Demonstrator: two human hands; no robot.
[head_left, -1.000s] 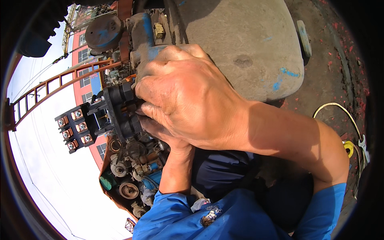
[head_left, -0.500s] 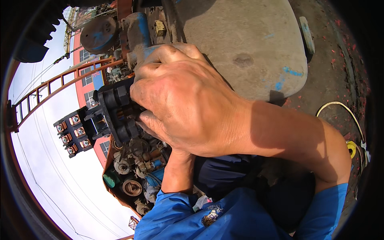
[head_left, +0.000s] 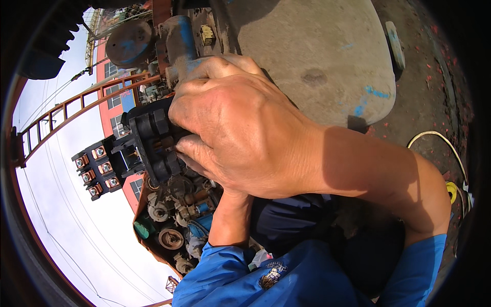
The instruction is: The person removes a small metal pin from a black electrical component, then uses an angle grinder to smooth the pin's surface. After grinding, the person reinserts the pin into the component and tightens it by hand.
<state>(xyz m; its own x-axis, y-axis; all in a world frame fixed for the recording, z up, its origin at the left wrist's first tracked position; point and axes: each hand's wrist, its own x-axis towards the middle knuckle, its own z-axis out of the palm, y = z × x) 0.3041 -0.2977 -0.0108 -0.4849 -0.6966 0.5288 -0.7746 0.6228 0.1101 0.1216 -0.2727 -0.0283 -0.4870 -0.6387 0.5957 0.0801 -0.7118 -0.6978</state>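
Observation:
A black electrical switch (head_left: 144, 140) juts out leftward at the centre left, with several copper screw terminals (head_left: 97, 172) on its outer end. My right hand (head_left: 245, 128) is closed around its inner end, the fingers curled and partly out of sight. From below rises my left forearm (head_left: 231, 217), which passes behind the right hand. That right hand hides my left hand and its fingers, so its grip does not show.
Above right lies a large worn grey plate (head_left: 317, 36) with blue paint marks. Old machine parts (head_left: 171, 238) are heaped below the switch. A rusty round wheel (head_left: 130, 43), a small yellow block (head_left: 207, 35) and an orange ladder (head_left: 64, 110) stand beyond; a pale cable (head_left: 434, 133) loops at right.

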